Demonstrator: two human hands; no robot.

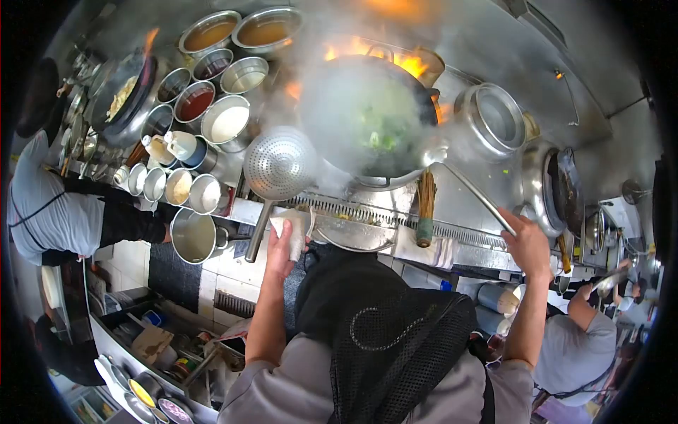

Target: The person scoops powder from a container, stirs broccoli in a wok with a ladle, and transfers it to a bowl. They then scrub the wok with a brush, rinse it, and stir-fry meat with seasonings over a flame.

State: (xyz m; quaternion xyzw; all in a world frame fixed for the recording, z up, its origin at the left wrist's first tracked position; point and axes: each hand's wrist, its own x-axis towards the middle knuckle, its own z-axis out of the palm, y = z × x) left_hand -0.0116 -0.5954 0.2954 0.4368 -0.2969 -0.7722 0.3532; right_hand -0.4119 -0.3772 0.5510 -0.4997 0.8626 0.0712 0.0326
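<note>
Steel range of a restaurant kitchen runs from left to right, with fire rising at its far side; on the middle burner sits a wok (367, 120), full of steam, with some green vegetables visible inside. The right hand (526, 242) is closed firmly around the end of a ladle (466, 185); its bowl rests at the right rim of the wok, and the long handle probably lets the hand stay well apart from the flames. The left hand (279, 244) is clamped on a folded white cloth (294, 230) at the near edge of the range, I think to guard the palm from hot metal; whether the cloth touches the wok I cannot tell. Just beside this hand lies a perforated strainer (279, 166), its handle pointing near for easy taking; a bamboo brush (426, 205) stands near the wok. Seasoning bowls (212, 92) are grouped at the far left, within reach; a co-worker (49, 205) stands at the left.
</note>
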